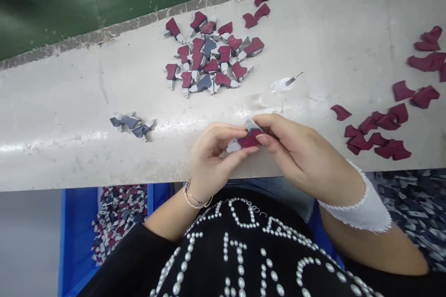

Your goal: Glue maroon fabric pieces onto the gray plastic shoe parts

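Observation:
Between my two hands is a small plastic part, light grey with a dark red curved cover on its side. The fingers and thumb of my left hand pinch its left end. My right hand grips the other end, with the thumb pressed on the red cover. Past my hands lies a cluster of similar parts, most with red covers and a few with blue-grey sides. Loose dark red covers are scattered to the right of my right hand.
Two or three blue-grey parts lie at left. A small white bottle with a metal needle tip stands beyond my right hand. Below the table are a blue bin of finished-looking red and grey parts and a heap of dark parts.

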Demonstrator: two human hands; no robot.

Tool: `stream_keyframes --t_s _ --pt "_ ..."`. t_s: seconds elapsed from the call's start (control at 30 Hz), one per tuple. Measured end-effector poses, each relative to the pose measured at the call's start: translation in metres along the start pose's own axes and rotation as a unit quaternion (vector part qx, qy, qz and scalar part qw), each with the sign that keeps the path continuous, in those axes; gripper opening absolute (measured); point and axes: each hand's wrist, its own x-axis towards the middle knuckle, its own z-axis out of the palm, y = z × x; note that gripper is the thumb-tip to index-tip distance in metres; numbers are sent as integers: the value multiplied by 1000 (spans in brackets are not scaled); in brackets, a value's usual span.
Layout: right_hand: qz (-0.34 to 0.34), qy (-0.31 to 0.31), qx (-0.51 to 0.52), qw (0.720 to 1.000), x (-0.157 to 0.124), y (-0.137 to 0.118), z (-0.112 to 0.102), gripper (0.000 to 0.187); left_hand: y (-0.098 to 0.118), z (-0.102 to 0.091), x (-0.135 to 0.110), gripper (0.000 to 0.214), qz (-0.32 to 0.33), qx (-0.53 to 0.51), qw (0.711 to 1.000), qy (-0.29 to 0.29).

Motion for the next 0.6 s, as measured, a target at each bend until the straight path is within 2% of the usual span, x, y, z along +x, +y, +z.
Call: stream_keyframes --t_s 0.1,0.17,0.27,0.33,0.47,0.6 --pt "-41 -2 -80 996 -1 3 1 18 3 -4 -3 40 -61 44 996 -39" --pt "-60 -18 -126 990 -3 4 -1 20 8 -8 -3 34 -83 64 991 -82" --pt "-84 -60 -143 984 -5 3 -5 22 17 -12 3 14 -143 33 978 -148" --pt "-101 -85 -132 982 -6 1 -9 21 22 -14 8 15 -200 -6 964 -178" --pt "-133 -105 -102 980 -7 -2 -17 21 23 -15 11 22 -237 -73 950 -190" --pt "-128 -95 -86 984 -6 -3 -18 22 20 -14 9 24 -253 -108 943 -188"
